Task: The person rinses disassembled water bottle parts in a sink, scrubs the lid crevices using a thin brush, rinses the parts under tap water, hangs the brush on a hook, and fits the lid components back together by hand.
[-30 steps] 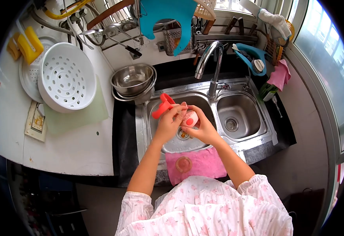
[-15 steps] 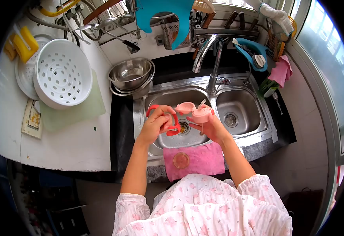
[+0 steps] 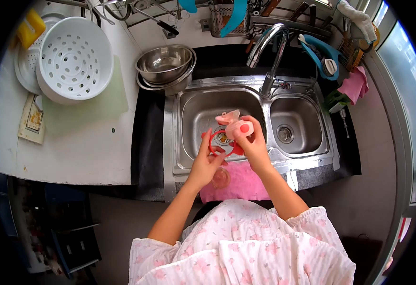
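Observation:
My left hand (image 3: 205, 165) is closed on a red two-handled cup ring (image 3: 211, 143), held over the large sink basin. In my right hand (image 3: 255, 148) is a pink flip-top cup lid (image 3: 235, 131), tilted, its flap (image 3: 227, 118) swung open to the left. Lid and ring are close together; whether they touch I cannot tell. Below my hands a small clear round container (image 3: 221, 177) rests on a pink cloth (image 3: 248, 183) at the sink's front edge, partly behind my left hand.
The double sink (image 3: 196, 95) has a chrome faucet (image 3: 270, 61) behind it. Steel bowls (image 3: 164, 64) are stacked at the back left. A white colander (image 3: 75, 61) stands on the left counter. Knives (image 3: 299, 11) and a blue holder (image 3: 319, 57) line the back.
My right hand has turned the lid over towards the left, so its straw no longer shows. My left hand has lowered and rotated the ring, bringing it under the lid. The view has shifted.

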`<action>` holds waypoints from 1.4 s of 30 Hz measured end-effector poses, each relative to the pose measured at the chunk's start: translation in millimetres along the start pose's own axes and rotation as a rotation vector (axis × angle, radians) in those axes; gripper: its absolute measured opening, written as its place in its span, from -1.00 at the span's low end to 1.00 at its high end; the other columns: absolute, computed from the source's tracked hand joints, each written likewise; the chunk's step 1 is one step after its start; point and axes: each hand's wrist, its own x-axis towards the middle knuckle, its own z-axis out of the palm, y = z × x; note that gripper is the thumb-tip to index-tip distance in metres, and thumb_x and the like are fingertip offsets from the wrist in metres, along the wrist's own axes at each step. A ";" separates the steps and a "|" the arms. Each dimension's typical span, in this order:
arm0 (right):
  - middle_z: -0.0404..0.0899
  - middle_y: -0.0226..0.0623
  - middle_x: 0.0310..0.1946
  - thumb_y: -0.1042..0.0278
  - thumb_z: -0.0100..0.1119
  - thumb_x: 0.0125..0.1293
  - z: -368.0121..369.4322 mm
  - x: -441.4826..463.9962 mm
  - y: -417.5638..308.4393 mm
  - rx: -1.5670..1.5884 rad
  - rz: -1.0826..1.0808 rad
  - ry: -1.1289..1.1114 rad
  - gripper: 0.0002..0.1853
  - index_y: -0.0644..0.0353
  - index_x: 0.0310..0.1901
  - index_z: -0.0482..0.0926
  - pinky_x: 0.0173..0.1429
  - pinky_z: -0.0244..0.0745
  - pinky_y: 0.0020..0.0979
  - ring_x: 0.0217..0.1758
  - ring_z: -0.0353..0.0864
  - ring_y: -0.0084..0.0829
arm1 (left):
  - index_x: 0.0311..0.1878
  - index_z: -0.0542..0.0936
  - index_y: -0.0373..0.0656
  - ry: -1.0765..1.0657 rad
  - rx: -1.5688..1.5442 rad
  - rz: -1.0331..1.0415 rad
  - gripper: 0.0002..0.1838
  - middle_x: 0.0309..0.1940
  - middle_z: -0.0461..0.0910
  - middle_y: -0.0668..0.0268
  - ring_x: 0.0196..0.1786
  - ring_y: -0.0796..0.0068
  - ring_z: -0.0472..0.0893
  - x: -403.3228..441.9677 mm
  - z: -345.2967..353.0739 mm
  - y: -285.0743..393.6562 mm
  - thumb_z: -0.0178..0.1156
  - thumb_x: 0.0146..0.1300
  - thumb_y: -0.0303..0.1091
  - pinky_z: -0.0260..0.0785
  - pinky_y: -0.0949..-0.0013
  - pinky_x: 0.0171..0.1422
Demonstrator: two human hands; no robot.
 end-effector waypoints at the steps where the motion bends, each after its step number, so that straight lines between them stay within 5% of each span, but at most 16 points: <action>1: 0.45 -0.23 -0.02 0.23 0.28 0.18 2.3 -6.8 -4.6 -0.037 0.071 -0.045 -0.42 0.22 0.13 0.21 -0.08 0.49 -0.48 0.01 0.49 -0.46 | 0.41 0.02 -0.03 -0.016 0.095 0.069 -0.27 -0.13 0.42 0.25 -0.26 0.49 0.55 -9.8 -2.8 -8.5 0.08 0.22 -0.57 0.43 0.46 -0.13; 4: 0.45 -0.23 -0.01 0.19 0.31 0.16 11.6 -26.1 -15.6 -0.168 0.135 -0.126 -0.39 0.27 0.12 0.23 0.06 0.43 -0.41 0.02 0.49 -0.44 | 0.39 0.06 -0.06 -0.010 0.244 0.126 -0.19 -0.08 0.48 0.15 -0.16 0.34 0.61 -32.6 -13.4 -14.5 0.23 0.09 -0.50 0.46 0.37 -0.10; 10: 0.43 -0.23 -0.04 0.22 0.32 0.14 12.2 -44.3 -3.7 -0.237 0.261 -0.221 -0.35 0.25 0.18 0.22 0.11 0.41 -0.41 0.04 0.46 -0.46 | 0.23 0.26 -0.09 0.050 0.818 0.023 -0.23 -0.28 0.61 0.12 -0.24 0.24 0.65 -58.5 -13.2 16.5 0.36 -0.04 -0.08 0.43 0.27 -0.17; 13: 0.42 -0.26 -0.02 0.19 0.33 0.12 10.7 -45.7 6.8 -0.259 0.157 -0.260 -0.30 0.17 0.22 0.18 -0.12 0.51 -0.50 0.00 0.48 -0.47 | 0.21 0.28 -0.07 0.087 0.725 -0.100 -0.21 -0.33 0.62 0.15 -0.28 0.23 0.65 -62.5 -5.5 21.1 0.38 -0.09 0.00 0.43 0.26 -0.21; 15: 0.40 -0.22 -0.01 0.26 0.33 0.12 11.6 -46.9 3.7 -0.198 0.169 -0.261 -0.32 0.26 0.20 0.19 0.09 0.43 -0.43 0.05 0.45 -0.45 | 0.20 0.29 -0.06 0.162 0.740 -0.035 -0.22 -0.39 0.61 0.19 -0.34 0.22 0.64 -65.3 -1.3 8.5 0.38 -0.09 0.01 0.43 0.24 -0.26; 18: 0.39 -0.23 0.02 0.24 0.32 0.14 9.6 -48.2 2.2 -0.212 0.201 -0.293 -0.32 0.24 0.21 0.18 0.16 0.37 -0.40 0.10 0.43 -0.43 | 0.19 0.30 -0.03 0.277 0.817 0.003 -0.24 -0.51 0.59 0.26 -0.45 0.19 0.62 -73.7 6.2 -11.4 0.37 -0.08 0.01 0.41 0.20 -0.35; 27: 0.43 -0.25 -0.07 0.18 0.25 0.21 -0.6 -46.4 54.2 -0.265 0.197 -0.215 -0.43 0.27 0.14 0.25 0.07 0.38 -0.44 -0.01 0.45 -0.49 | 0.21 0.22 -0.09 0.384 1.230 -0.061 -0.16 -0.65 0.55 0.25 -0.57 0.10 0.59 -81.2 18.8 -56.5 0.36 -0.10 0.06 0.39 0.12 -0.42; 30: 0.44 -0.28 -0.09 0.18 0.22 0.23 -6.2 -39.8 60.0 -0.111 0.210 -0.134 -0.46 0.26 0.12 0.26 0.06 0.38 -0.46 -0.03 0.45 -0.50 | 0.19 0.26 -0.12 0.269 1.274 -0.131 -0.16 -0.42 0.58 0.11 -0.34 0.10 0.60 -80.9 16.0 -37.5 0.36 -0.11 0.07 0.39 0.15 -0.25; 32: 0.46 -0.26 -0.11 0.17 0.23 0.22 -13.1 -35.0 58.4 -0.155 0.219 -0.101 -0.45 0.27 0.12 0.26 0.06 0.40 -0.45 -0.05 0.47 -0.49 | 0.19 0.29 -0.10 0.319 1.433 0.159 -0.16 -0.05 0.47 0.01 0.03 0.11 0.48 -79.2 16.8 -27.0 0.41 -0.16 0.03 0.34 0.16 0.01; 35: 0.46 -0.25 -0.12 0.17 0.24 0.22 -19.0 -31.4 53.0 -0.216 0.245 -0.050 -0.45 0.28 0.11 0.26 0.05 0.42 -0.44 -0.07 0.49 -0.48 | 0.17 0.33 -0.11 0.281 1.365 0.329 -0.19 0.07 0.34 0.04 0.12 0.09 0.35 -64.3 12.4 -45.4 0.40 -0.15 0.03 0.29 0.20 0.10; 42: 0.42 -0.23 -0.05 0.16 0.23 0.22 -31.3 -26.1 61.7 -0.209 0.208 0.020 -0.46 0.26 0.12 0.27 0.00 0.46 -0.44 -0.02 0.47 -0.47 | 0.19 0.32 -0.08 0.198 1.074 0.288 -0.20 0.08 0.41 0.18 0.12 0.12 0.41 -53.9 2.1 -70.0 0.41 -0.16 -0.08 0.28 0.16 0.18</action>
